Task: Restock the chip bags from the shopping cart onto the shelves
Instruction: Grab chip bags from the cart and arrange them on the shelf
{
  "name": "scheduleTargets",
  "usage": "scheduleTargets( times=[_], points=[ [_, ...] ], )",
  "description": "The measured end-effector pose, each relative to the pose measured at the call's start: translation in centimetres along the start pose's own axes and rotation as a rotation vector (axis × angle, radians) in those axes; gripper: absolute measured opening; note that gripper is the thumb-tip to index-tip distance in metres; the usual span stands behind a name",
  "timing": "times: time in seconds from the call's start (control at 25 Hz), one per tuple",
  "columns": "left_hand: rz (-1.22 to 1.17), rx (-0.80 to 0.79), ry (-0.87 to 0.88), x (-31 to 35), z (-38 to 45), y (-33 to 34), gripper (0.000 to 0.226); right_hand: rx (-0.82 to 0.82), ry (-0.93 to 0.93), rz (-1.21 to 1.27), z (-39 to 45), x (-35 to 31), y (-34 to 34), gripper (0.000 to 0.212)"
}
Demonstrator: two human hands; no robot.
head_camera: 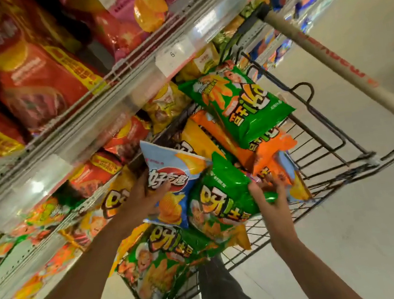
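A wire shopping cart stands beside the shelves and holds several chip bags in green, orange and yellow. My left hand grips a light blue chip bag by its left edge, above the cart's near end. My right hand holds a green chip bag at its right edge, fingers curled round it, next to an orange bag. Another green bag lies on top of the pile further back. A third green bag hangs at the cart's near corner.
Shelves run along the left, filled with red, yellow and orange chip bags behind clear price rails. The cart's beige handle bar crosses the upper right. Pale floor lies to the right of the cart.
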State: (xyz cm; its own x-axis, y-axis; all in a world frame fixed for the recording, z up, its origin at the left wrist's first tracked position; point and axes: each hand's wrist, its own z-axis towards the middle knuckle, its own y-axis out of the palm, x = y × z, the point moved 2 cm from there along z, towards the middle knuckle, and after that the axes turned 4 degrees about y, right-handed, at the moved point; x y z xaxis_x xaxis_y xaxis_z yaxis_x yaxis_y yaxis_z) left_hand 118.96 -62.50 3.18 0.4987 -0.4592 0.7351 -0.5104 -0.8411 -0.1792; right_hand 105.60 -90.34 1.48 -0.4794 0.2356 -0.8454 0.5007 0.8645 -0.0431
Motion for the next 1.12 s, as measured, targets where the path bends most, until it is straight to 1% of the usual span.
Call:
scheduleTargets(
  times=[0.04, 0.08, 0.12, 0.2, 0.24, 0.28, 0.36, 0.44, 0.52, 0.6, 0.64, 0.68, 0.72, 0.8, 0.88, 0.92, 0.96, 1.04, 1.08, 1.12],
  points=[
    [0.006, -0.069, -0.015, -0.4, -0.2, -0.6, 0.078, -0.109, 0.088, 0.11, -0.8, 1.6, 0.4, 0.068],
    [0.042, -0.129, -0.03, -0.8, -0.3, -1.2, 0.082, -0.191, 0.128, 0.141, -1.4, 2.7, 0.9, 0.07],
    [0.106, -0.184, -0.034, -0.9, -0.2, -1.5, 0.084, -0.244, 0.129, 0.111, -1.8, 3.3, 1.3, 0.066],
    [0.199, -0.278, -0.012, -0.9, 0.0, -1.6, 0.089, -0.283, 0.124, 0.033, -2.3, 4.6, 2.2, 0.059],
    [0.191, -0.306, 0.002, -0.8, 0.1, -1.4, 0.093, -0.273, 0.131, -0.001, -2.5, 5.2, 2.6, 0.058],
    [0.169, -0.31, 0.023, -0.7, 0.0, -1.1, 0.097, -0.241, 0.149, -0.027, -2.7, 5.7, 3.1, 0.058],
    [0.135, -0.27, 0.054, -0.9, -0.4, -0.8, 0.105, -0.137, 0.18, -0.056, -2.7, 5.9, 3.7, 0.055],
    [0.062, -0.241, 0.057, -1.3, -1.7, -0.8, 0.099, -0.08, 0.17, -0.017, -2.5, 5.3, 4.0, 0.055],
    [-0.035, -0.216, 0.064, -1.8, -3.7, -1.1, 0.095, -0.072, 0.124, 0.02, -2.6, 4.0, 3.9, 0.061],
    [-0.144, -0.159, 0.103, -2.5, -5.9, -1.7, 0.104, -0.091, 0.037, -0.017, -3.8, 2.4, 4.2, 0.065],
    [-0.221, -0.131, 0.116, -3.2, -7.0, -2.0, 0.113, -0.102, -0.012, -0.055, -4.6, 1.7, 4.3, 0.066],
    [-0.31, -0.124, 0.124, -3.9, -8.4, -2.3, 0.12, -0.115, -0.058, -0.089, -5.7, 1.1, 4.5, 0.069],
    [-0.389, -0.145, 0.135, -4.8, -9.8, -2.5, 0.122, -0.138, -0.097, -0.11, -6.9, 0.6, 4.7, 0.072],
    [-0.461, -0.153, 0.197, -7.4, -13.1, -3.4, 0.113, -0.206, -0.163, -0.122, -9.9, 0.4, 5.3, 0.074],
    [-0.585, -0.085, 0.19, -10.3, -16.9, -4.4, 0.113, -0.281, -0.204, -0.119, -13.0, 1.1, 5.9, 0.067],
    [-0.615, -0.03, 0.199, -12.1, -18.6, -5.2, 0.107, -0.321, -0.213, -0.125, -14.7, 1.7, 6.4, 0.064],
    [-0.625, 0.021, 0.243, -14.0, -20.7, -6.1, 0.091, -0.359, -0.225, -0.143, -16.8, 2.5, 7.3, 0.061],
    [-0.601, 0.07, 0.341, -17.4, -25.4, -8.0, 0.047, -0.403, -0.257, -0.164, -20.7, 3.8, 9.7, 0.054],
    [-0.585, 0.105, 0.367, -19.1, -28.1, -9.1, 0.036, -0.418, -0.279, -0.17, -22.7, 4.4, 11.2, 0.049],
    [-0.569, 0.156, 0.38, -20.8, -30.6, -10.3, 0.031, -0.446, -0.305, -0.177, -24.5, 5.1, 12.7, 0.047]
  ],
)
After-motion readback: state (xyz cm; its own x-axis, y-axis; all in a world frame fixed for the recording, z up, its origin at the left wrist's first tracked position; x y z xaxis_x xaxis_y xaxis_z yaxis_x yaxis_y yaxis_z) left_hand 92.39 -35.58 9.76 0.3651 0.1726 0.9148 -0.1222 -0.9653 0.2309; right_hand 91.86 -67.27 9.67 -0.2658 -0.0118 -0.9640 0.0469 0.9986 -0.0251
